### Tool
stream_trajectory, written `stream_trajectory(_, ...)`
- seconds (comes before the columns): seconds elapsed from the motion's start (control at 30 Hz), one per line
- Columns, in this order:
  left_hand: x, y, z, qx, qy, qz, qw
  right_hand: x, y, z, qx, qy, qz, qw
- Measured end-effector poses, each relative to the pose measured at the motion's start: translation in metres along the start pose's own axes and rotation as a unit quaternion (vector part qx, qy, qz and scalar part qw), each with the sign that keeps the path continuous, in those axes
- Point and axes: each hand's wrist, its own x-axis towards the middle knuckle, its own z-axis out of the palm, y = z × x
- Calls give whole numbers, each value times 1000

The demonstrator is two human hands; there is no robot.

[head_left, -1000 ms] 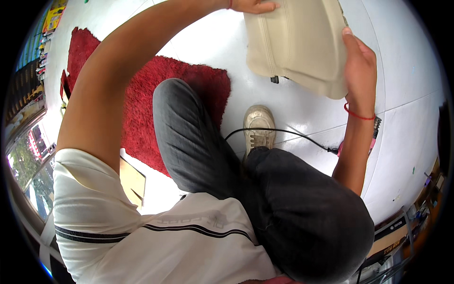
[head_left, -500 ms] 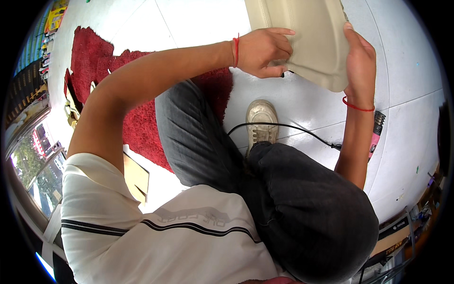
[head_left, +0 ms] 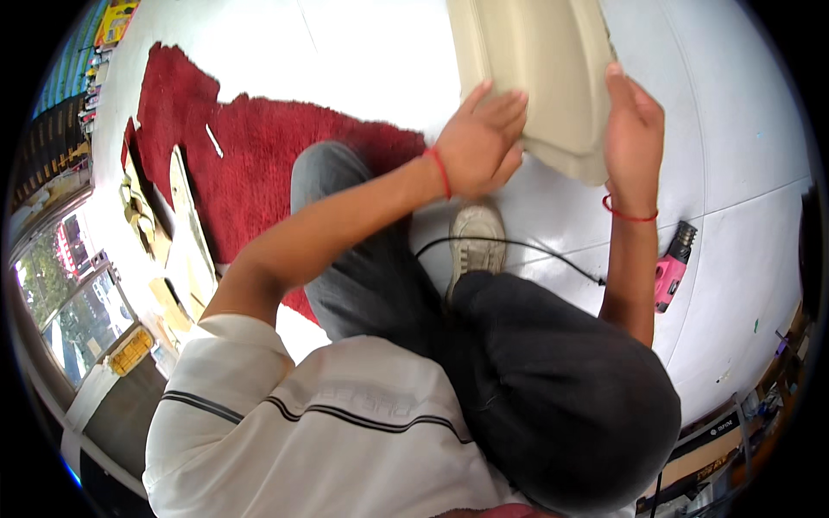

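Note:
A beige padded panel [head_left: 553, 78], leather-like with raised ridges, is held up at the top, running out of the picture. My right hand [head_left: 635, 147] grips its right edge, thumb on the face and fingers partly hidden. My left hand [head_left: 484, 138] is at the panel's lower left edge, its fingers stretched out and lying against the surface. Both wrists wear red cords. The panel's underside and far end cannot be seen.
A pink heat gun [head_left: 670, 272] with a black nozzle lies on the pale tiled floor by my right forearm. Its black cord [head_left: 535, 247] crosses over my shoe [head_left: 477, 246]. A ragged red carpet piece [head_left: 259, 147] and beige trim pieces [head_left: 188, 229] lie at left.
My left hand has slid down and left to the panel's edge, its fingers straightening. My right hand and the panel's lower end have shifted slightly left and nearer to me.

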Motion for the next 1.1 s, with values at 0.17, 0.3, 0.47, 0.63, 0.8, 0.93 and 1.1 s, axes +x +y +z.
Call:
stream_trajectory(0.17, 25, -37, -4, 63, 32, -4, 997, -8, -18, 5, -45, -23, -21, 999)
stream_trajectory(0.3, 109, -126, -7, 165, 144, -43, 975, -3, -16, 7, -87, -50, -41, 994)
stream_trajectory(0.47, 192, -192, -51, 107, -19, -138, 984, -6, -13, 6, -77, -39, -56, 995)
stream_trajectory(0.63, 207, -196, -56, 57, -40, -143, 987, -7, -11, 4, -66, -47, -52, 995)
stream_trajectory(0.8, 199, -196, -52, 70, -32, -149, 986, -15, -23, 15, -37, -43, -42, 997)
stream_trajectory(0.93, 184, -167, -62, 43, 11, -166, 985, -22, -30, 19, -32, -48, -66, 996)
stream_trajectory(1.1, 161, -165, -55, 238, -39, 73, 968, -26, -33, 22, -67, -62, -88, 992)
